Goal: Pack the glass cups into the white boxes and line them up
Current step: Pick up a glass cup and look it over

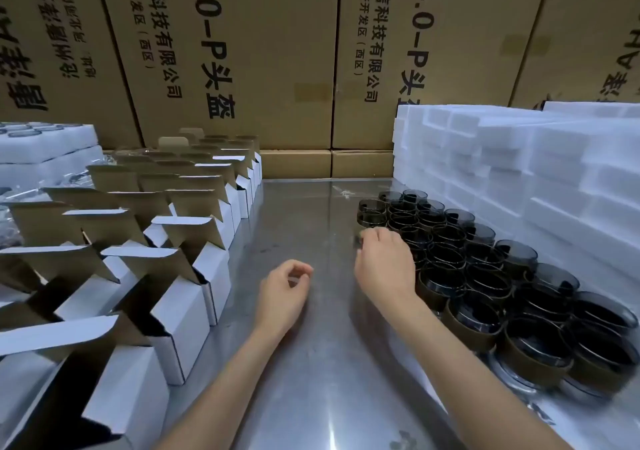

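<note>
Several dark glass cups [485,276] with brown paper bands stand packed together on the right of the steel table. My right hand [384,262] reaches over the left edge of that cluster. Its fingers curl down onto the rim of one cup [357,240], which the hand mostly hides. My left hand [284,290] hovers over the middle of the table, fingers loosely curled and holding nothing. On the left, rows of white boxes [180,314] stand with their lids up. Their dark insides do not show any contents.
White foam trays [519,172] are stacked at the back right, behind the cups. More foam trays [45,145] holding cups sit at the far left. Large brown cartons [277,51] wall off the back. Bare steel tabletop [304,228] runs between boxes and cups.
</note>
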A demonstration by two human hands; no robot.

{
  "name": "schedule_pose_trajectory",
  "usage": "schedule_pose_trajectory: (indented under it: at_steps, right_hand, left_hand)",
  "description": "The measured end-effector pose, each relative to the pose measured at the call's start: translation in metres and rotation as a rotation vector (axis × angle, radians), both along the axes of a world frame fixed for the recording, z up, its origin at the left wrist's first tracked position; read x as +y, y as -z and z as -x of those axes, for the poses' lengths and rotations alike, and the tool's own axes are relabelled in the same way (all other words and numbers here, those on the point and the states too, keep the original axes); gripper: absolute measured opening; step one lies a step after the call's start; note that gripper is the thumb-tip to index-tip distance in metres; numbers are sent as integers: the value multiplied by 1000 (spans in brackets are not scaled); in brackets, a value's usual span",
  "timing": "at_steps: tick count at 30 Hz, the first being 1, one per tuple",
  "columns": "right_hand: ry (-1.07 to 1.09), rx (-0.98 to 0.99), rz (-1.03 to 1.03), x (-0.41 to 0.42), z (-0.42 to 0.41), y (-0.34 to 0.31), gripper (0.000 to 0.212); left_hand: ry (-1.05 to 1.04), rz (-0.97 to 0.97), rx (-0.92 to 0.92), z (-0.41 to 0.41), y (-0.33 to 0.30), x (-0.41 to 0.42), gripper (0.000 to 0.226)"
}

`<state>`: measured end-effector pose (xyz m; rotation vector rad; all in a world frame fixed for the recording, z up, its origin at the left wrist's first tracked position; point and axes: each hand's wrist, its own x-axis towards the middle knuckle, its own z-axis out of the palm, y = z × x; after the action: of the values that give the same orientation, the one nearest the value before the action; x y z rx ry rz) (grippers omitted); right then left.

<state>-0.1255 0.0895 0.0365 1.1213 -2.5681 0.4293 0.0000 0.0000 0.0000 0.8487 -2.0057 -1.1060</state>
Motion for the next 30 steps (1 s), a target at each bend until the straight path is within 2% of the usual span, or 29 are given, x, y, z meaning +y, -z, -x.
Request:
schedule_pose_trajectory:
  at_steps: [3, 8, 12, 15, 17, 20, 23, 25, 27, 30]
  right_hand:
    - [120, 72, -82, -15, 13, 4, 31]
    - [85, 130, -110, -20, 22, 5, 19]
    - [-72, 169, 55, -13, 4, 3, 13]
    - [-217, 246, 261, -4, -17, 5, 18]
    - [-298, 249, 393, 0, -30, 8, 21]
    - [-339, 228, 485, 0, -43, 13, 18]
    - [-359, 198, 544, -2, -46, 15, 16]
    - [-430, 105, 592, -2, -44, 15, 25]
    - [-511, -68, 647, 1, -39, 14, 41]
    - [-568, -464, 641, 4, -28, 15, 75]
  left_hand:
    - [-31, -44, 51, 0, 4, -9, 25]
    - [-16, -18, 75, 0, 7, -10, 24]
    - [13, 35, 134, 0, 8, -3, 29]
    - [71, 148, 119, 2, 10, 0, 69]
    - [120, 213, 96, 4, 9, 1, 82]
    - [151, 276, 109, 5, 8, 3, 75]
    - [144, 208, 176, 6, 4, 6, 61]
    - [168, 122, 249, 7, 1, 6, 53]
    - [205, 29, 305, 8, 1, 3, 51]
    - [258, -53, 363, 6, 1, -3, 62]
